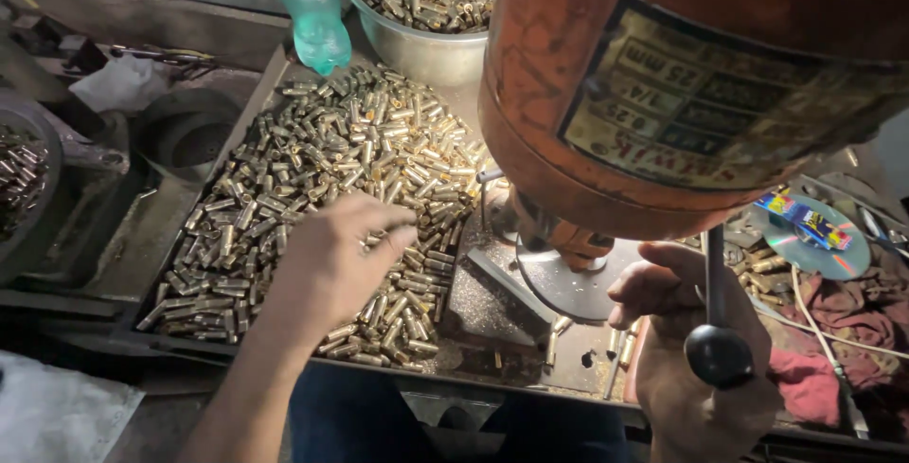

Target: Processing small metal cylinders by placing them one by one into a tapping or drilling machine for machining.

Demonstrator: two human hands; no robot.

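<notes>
- Left hand (333,259) lies loosely open, fingers down on the brass pieces (312,155) (heaped all around it).
- Right hand (696,349) grips the lever (717,330).

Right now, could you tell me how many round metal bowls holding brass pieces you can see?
2: one steel bowl at the top, behind the tray of loose brass pieces, and one dark bowl at the left edge, only partly in view. Others may be hidden behind the orange machine.
</notes>
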